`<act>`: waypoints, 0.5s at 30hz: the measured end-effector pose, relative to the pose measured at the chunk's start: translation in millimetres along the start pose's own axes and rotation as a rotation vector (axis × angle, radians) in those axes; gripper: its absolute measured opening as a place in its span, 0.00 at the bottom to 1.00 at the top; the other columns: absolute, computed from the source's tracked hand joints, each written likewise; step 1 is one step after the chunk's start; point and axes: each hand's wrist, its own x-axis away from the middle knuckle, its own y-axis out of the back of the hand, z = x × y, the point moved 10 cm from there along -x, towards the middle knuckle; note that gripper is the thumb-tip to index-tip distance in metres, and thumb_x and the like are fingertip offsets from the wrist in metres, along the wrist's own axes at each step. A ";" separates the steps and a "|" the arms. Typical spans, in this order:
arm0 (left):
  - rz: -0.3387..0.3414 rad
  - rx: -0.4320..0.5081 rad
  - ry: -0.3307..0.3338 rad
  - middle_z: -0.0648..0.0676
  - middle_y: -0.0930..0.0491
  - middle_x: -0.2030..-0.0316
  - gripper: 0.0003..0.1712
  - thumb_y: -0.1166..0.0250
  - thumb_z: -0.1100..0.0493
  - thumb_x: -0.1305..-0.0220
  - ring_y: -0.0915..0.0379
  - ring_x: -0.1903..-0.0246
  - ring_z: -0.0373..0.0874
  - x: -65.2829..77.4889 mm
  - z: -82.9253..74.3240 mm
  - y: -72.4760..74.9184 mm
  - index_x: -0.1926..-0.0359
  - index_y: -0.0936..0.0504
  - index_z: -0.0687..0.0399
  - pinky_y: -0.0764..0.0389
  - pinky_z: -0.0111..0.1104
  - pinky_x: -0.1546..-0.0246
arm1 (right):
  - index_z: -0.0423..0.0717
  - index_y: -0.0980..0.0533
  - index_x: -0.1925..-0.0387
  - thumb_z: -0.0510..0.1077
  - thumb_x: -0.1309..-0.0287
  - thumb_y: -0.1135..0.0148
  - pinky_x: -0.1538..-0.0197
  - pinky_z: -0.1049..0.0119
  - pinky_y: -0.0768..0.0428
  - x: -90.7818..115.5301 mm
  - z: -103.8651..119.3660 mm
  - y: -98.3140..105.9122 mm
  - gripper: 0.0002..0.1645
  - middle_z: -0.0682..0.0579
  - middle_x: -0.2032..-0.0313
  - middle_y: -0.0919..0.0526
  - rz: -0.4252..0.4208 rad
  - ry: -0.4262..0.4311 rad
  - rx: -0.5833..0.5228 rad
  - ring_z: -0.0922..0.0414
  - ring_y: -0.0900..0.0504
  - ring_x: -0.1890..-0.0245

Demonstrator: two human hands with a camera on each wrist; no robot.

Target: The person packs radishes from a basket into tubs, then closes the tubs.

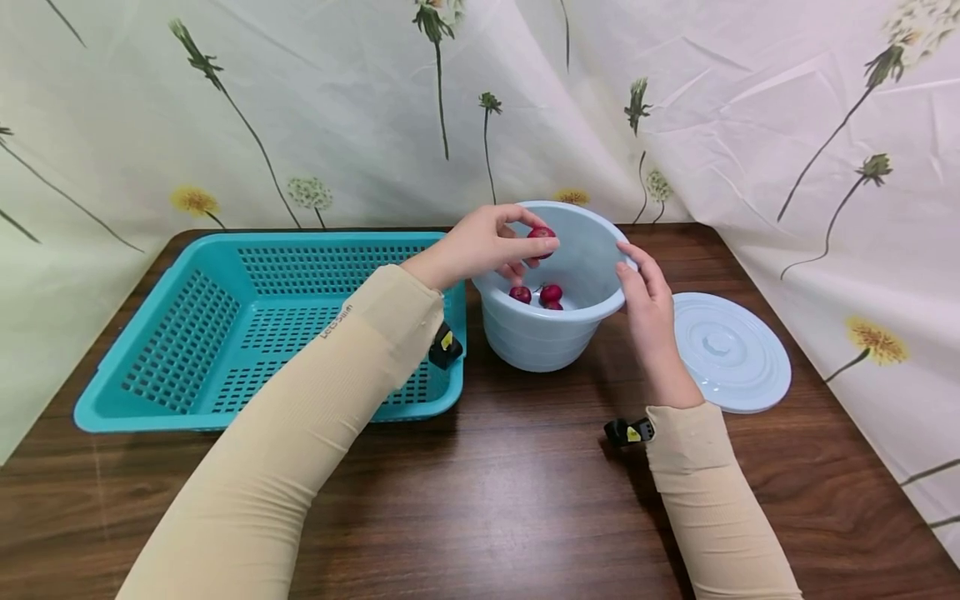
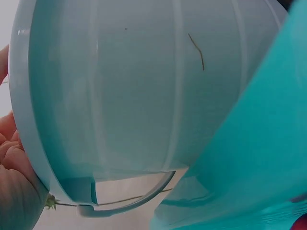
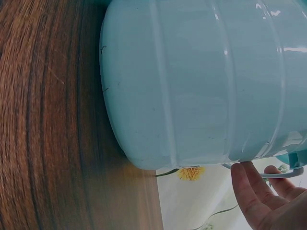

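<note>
A small round red fruit [image 1: 542, 242] is pinched between the thumb and fingers of my left hand [image 1: 491, 242], above the inside of a light blue bucket [image 1: 536, 342]. Several similar fruits [image 1: 551, 293] lie on the bucket's floor. My right hand [image 1: 647, 287] grips the bucket's rim at its right side; in the right wrist view, its fingers [image 3: 249, 196] touch the outer wall beside the handle. In the left wrist view, the bucket's wall [image 2: 134, 96] hides the fruit, and only part of the left hand [image 2: 17, 177] shows.
A turquoise slotted basket [image 1: 150, 421] stands left of the bucket, partly covered by my left arm. A dark red patch [image 2: 300, 224] shows at the left wrist view's lower corner. The light blue lid [image 1: 731, 350] lies on the wooden table [image 1: 517, 500] at right. Flowered cloth [image 1: 360, 108] hangs behind.
</note>
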 end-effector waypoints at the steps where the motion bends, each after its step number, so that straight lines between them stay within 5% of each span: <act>1: 0.003 -0.010 -0.001 0.55 0.15 0.60 0.25 0.34 0.40 0.37 0.15 0.70 0.51 -0.4 -0.3 -0.1 0.44 0.23 0.44 0.17 0.37 0.53 | 0.50 0.31 0.32 0.51 0.27 0.52 0.52 0.71 0.23 -0.1 0.0 0.0 0.26 0.52 0.33 0.31 -0.001 0.000 0.000 0.54 0.29 0.42; 15: -0.011 -0.062 0.011 0.56 0.18 0.63 0.19 0.36 0.42 0.33 0.23 0.80 0.46 -0.1 2.7 3.6 0.48 0.21 0.45 0.18 0.36 0.60 | 0.51 0.31 0.32 0.52 0.27 0.52 0.53 0.71 0.23 -0.3 0.0 -0.2 0.26 0.52 0.33 0.31 0.000 0.002 0.001 0.54 0.28 0.43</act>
